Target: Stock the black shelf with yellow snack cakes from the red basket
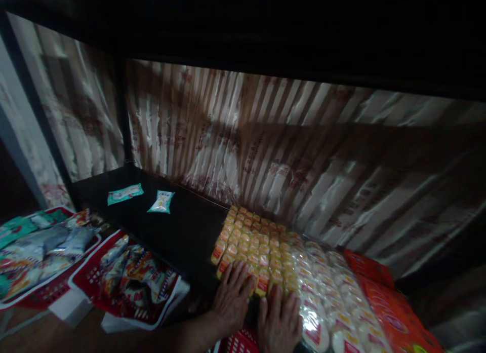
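Both of my hands rest against the front of a block of small yellow wrapped packets point(258, 241), set in tight rows on a black shelf point(182, 231). My left hand point(233, 295) lies on the front left packets with its fingers stretched out. Beside it, my right hand point(280, 320) touches the front of the rows with fingers extended and slightly apart. Just right of the yellow rows stand clear-wrapped pale packets point(326, 297), also in rows. Neither hand grips anything.
Orange-red packages point(391, 307) lie at the right. Two small green-and-white packets, one nearer the corner point(125, 193) and another point(161, 201), lie on the shelf. Red baskets with packaged snacks stand front left, one nearer point(91, 287). Wrinkled printed sheeting point(212, 140) backs the shelf.
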